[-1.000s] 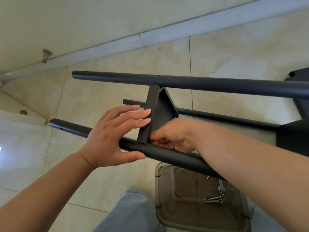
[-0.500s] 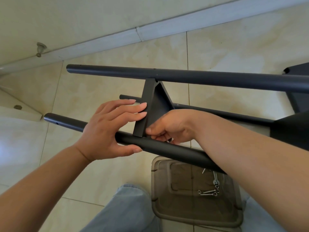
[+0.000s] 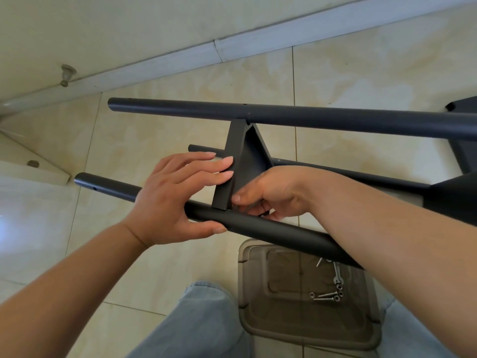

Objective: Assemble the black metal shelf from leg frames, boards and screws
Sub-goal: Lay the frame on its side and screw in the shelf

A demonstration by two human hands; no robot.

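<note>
The black shelf lies on its side over the tiled floor. A near leg tube (image 3: pixel 271 229) and a far leg tube (image 3: pixel 284 115) run left to right, joined by a small black board (image 3: pixel 247 164) seen edge-on. My left hand (image 3: pixel 175 200) has its thumb under the near tube and straight fingers pressed flat on the board's edge. My right hand (image 3: pixel 268 195) reaches behind the near tube at the board's lower corner with curled fingers; what they pinch is hidden. A third tube (image 3: pixel 335 174) runs lower, behind.
A translucent brown plastic tray (image 3: pixel 258 324) sits on the floor between my knees, with several silver screws (image 3: pixel 327 295) in it. More black shelf parts (image 3: pixel 459 200) show at the right edge. A wall and white skirting run along the top.
The view has shifted slightly. Both hands stay at the board and near tube, with my right hand's fingers working a little at the board's lower corner.
</note>
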